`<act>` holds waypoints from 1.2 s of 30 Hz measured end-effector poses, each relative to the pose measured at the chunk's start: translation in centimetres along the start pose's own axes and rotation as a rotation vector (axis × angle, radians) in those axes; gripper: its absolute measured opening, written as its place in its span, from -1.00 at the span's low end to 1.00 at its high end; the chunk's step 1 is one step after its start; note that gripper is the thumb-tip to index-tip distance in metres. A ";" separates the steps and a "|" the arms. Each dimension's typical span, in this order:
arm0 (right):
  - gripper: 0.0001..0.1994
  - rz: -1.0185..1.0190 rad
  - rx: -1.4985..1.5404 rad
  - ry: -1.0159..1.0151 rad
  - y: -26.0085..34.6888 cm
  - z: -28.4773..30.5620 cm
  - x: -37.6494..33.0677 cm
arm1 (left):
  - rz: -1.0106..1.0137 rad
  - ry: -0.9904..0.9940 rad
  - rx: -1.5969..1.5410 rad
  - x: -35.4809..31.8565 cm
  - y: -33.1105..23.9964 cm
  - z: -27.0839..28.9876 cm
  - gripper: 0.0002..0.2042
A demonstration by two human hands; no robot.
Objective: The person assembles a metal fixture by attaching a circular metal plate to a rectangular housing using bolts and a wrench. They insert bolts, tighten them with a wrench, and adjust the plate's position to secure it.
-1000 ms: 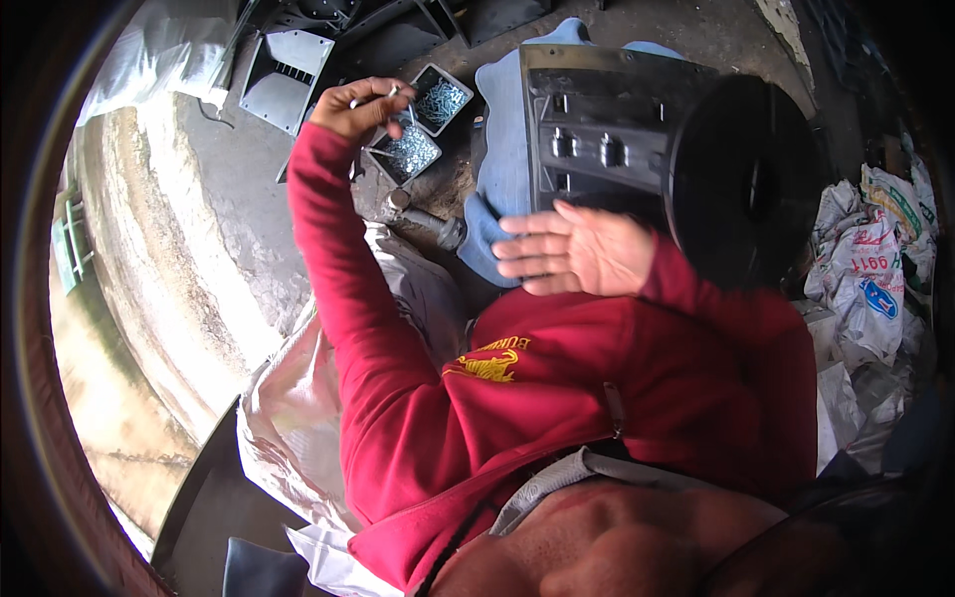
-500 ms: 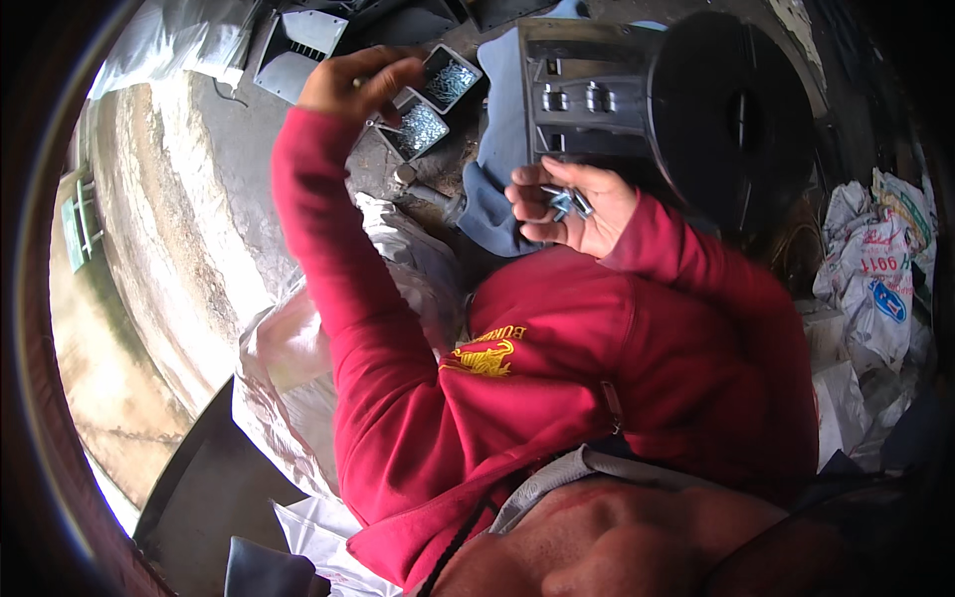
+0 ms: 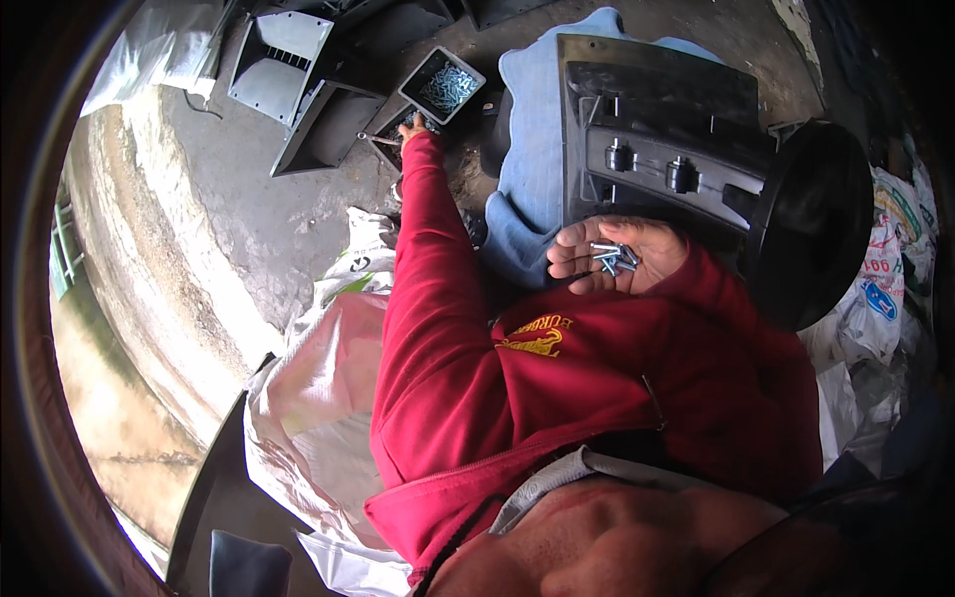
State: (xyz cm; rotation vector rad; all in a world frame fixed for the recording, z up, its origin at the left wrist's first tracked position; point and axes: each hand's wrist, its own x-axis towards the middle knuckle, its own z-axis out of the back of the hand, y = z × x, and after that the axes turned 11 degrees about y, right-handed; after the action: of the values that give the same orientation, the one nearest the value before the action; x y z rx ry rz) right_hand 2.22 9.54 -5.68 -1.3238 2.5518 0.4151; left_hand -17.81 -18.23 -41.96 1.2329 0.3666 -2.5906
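My right hand [image 3: 642, 254] is turned palm up and cupped, with several silvery screws [image 3: 615, 257] lying on the palm and fingers. With the arm stretched far out, my left hand [image 3: 414, 127] reaches down into the nearer dark bin [image 3: 386, 154]; its fingertips are hidden among small metal parts. A thin metal tool with a ringed end [image 3: 376, 137] lies across that bin. Right behind it stands a second dark bin [image 3: 450, 85] of bluish-silver screws. Beside my right hand a black moulded panel [image 3: 647, 129] with two metal fittings [image 3: 678, 174] rests on blue cloth [image 3: 527, 99].
A large black disc [image 3: 811, 224] stands at the panel's right end. Dark angular plastic pieces [image 3: 323, 129] lie on the floor at the far left. White plastic sacking [image 3: 313, 368] is bunched beside my left arm. Printed sacks [image 3: 875, 269] are piled at the right.
My left hand has gone from above the bins down into the nearer one. The panel, disc and my right hand appear farther right and lower as the view shifts; the screws remain in the palm.
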 end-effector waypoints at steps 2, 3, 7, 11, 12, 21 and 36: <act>-0.54 0.047 0.030 0.051 -0.1 0.1 0.4 | -0.036 -0.022 0.051 0.7 -0.2 -0.1 -0.29; -0.54 0.057 0.039 0.087 0.0 0.1 0.8 | -0.052 0.033 0.082 1.8 0.4 -0.3 -0.35; -0.55 -0.078 -0.010 0.073 0.8 -0.5 1.1 | 0.055 0.083 0.284 8.9 7.7 -3.7 -0.70; -0.57 0.012 0.066 0.051 0.1 -0.5 0.3 | 0.093 0.116 0.327 6.7 4.7 1.3 -0.78; -0.57 0.008 0.085 0.066 0.1 -0.6 0.3 | -0.009 0.108 0.444 6.3 5.7 1.4 -0.77; -0.47 0.191 0.047 0.060 -0.9 0.5 0.0 | -0.407 0.341 -0.584 -10.8 0.7 13.8 -0.74; -0.59 0.321 0.222 0.193 -1.7 0.4 -3.0 | -1.383 0.034 0.198 -48.0 -13.5 11.8 -0.72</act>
State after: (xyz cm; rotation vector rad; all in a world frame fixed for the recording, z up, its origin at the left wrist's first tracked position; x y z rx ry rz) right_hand 5.32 10.99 -5.27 -0.9194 2.8799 0.0549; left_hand -1.43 -4.01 4.43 1.3188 1.4038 -3.7483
